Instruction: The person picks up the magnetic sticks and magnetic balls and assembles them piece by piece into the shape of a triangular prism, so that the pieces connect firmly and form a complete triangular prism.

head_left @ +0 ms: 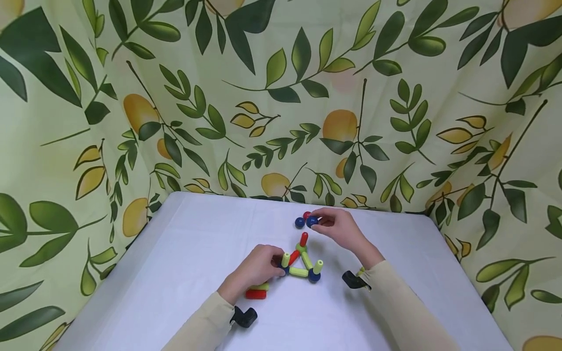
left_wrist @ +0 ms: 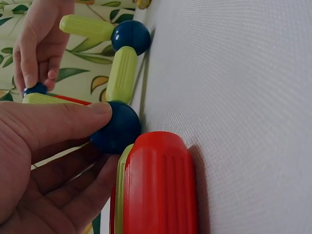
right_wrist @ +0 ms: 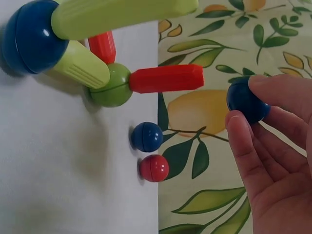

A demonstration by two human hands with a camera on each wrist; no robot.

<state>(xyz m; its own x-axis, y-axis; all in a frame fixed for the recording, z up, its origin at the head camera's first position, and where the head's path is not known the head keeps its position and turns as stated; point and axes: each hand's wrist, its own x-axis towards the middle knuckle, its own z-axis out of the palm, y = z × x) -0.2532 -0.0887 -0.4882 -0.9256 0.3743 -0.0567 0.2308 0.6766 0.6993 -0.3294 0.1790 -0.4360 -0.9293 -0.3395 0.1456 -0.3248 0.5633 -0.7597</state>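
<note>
While the left hand [head_left: 262, 265] grips one blue corner ball [left_wrist: 119, 129] between thumb and fingers, the right hand [head_left: 340, 228] pinches one further blue ball [right_wrist: 245, 101] clear of the desk [head_left: 197, 234]. The triangular frame [head_left: 306, 260] stands on the desk just right of the left hand and on the near side of the right hand. Frame count: three corner balls, two blue plus one green ball [right_wrist: 114, 85]; six rods [head_left: 299, 272], four yellow-green and two red, three forming sides and three standing upward, one per corner. Just left of the right hand sit two loose balls, one blue [right_wrist: 146, 137], one red [right_wrist: 154, 168]. Beside the left hand, on its near side, lie loose rods [head_left: 256, 294], red and yellow-green; their full count cannot be told. Two black devices [head_left: 245, 318] are noted, one at each wrist.
</note>
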